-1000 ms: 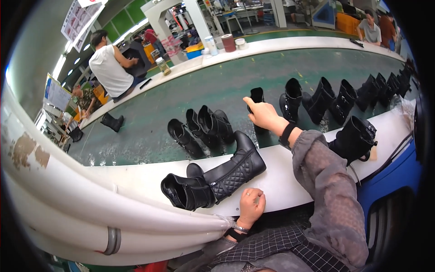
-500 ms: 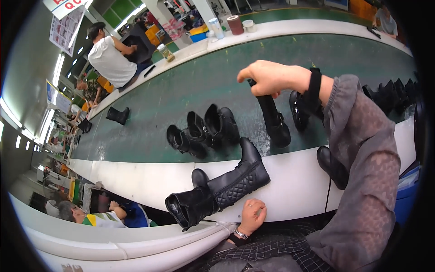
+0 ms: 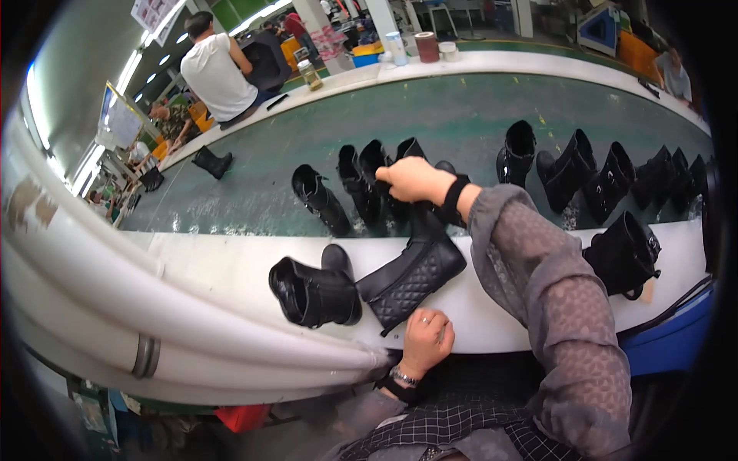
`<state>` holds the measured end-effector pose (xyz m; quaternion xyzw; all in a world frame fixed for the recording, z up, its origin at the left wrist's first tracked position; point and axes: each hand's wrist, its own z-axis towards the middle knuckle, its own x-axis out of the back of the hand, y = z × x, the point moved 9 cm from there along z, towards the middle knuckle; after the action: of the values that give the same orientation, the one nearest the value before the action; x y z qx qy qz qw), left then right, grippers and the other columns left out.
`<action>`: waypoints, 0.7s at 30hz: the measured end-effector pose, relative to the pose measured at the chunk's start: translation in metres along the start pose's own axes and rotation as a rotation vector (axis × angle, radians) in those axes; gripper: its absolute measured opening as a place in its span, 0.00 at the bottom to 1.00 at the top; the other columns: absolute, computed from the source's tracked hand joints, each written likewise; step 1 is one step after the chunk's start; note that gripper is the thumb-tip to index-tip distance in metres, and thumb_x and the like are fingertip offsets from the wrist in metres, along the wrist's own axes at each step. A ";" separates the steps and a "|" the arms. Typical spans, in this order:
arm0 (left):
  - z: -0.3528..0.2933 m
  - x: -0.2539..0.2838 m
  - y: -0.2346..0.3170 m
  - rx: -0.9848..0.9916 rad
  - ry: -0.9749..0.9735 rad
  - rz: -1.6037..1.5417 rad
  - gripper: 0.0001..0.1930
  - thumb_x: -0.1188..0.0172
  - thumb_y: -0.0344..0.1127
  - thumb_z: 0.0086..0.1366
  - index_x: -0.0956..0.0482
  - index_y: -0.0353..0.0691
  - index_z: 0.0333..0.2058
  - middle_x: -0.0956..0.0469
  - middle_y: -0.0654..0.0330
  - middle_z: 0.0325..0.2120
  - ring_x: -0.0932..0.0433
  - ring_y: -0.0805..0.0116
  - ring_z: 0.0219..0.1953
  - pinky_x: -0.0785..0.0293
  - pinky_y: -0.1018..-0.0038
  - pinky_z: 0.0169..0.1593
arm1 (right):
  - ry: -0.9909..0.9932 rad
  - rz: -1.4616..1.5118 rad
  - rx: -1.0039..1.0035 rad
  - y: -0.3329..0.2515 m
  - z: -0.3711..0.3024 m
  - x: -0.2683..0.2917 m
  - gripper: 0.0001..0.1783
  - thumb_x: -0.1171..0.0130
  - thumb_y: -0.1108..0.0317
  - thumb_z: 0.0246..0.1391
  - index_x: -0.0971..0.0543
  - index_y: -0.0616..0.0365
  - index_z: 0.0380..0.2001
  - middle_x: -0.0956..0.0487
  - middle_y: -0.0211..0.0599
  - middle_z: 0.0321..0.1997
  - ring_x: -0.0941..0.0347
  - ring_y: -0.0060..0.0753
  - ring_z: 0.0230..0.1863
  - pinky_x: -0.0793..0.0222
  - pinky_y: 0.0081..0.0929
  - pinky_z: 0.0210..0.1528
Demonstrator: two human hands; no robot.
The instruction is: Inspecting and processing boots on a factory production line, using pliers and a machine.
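My right hand [image 3: 419, 182] hovers with curled fingers over a group of black boots [image 3: 323, 203] on the green belt [image 3: 261, 169]. Its fingertips overlap the boot shafts, and what lies under the palm is hidden. Closer to me, a black quilted boot [image 3: 413, 284] lies on the white ledge [image 3: 215, 257], its foot end just below that hand. To its left is a plain black boot [image 3: 311, 292], shaft opening facing left. My left hand [image 3: 427, 338], fingers closed, rests at the ledge's near edge beside the quilted boot; nothing shows in it.
Several black boots [image 3: 573, 170] stand along the belt to the right. One strapped boot [image 3: 623, 257] is on the ledge right of my arm. A thick white pipe [image 3: 192, 307] curves along the left. Jars [image 3: 427, 48] line the far ledge, where a person [image 3: 219, 73] sits.
My right hand, which gripped an upright boot by its shaft top, has moved left to the boot group. My view has turned, showing more boots at right. My left hand stays put.
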<state>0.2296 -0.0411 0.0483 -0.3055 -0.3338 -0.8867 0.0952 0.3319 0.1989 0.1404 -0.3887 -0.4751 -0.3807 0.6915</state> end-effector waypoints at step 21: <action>-0.010 0.006 -0.010 0.049 0.139 -0.022 0.13 0.39 0.29 0.49 0.26 0.35 0.35 0.26 0.51 0.34 0.28 0.50 0.40 0.31 0.62 0.45 | 0.596 0.027 -0.040 -0.082 -0.261 0.158 0.14 0.31 0.60 0.39 0.25 0.55 0.18 0.27 0.38 0.14 0.28 0.40 0.15 0.35 0.30 0.18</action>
<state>0.2169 -0.0397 0.0409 -0.2372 -0.3511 -0.8983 0.1158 0.3935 -0.0940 0.2416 -0.2798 -0.2385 -0.4781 0.7977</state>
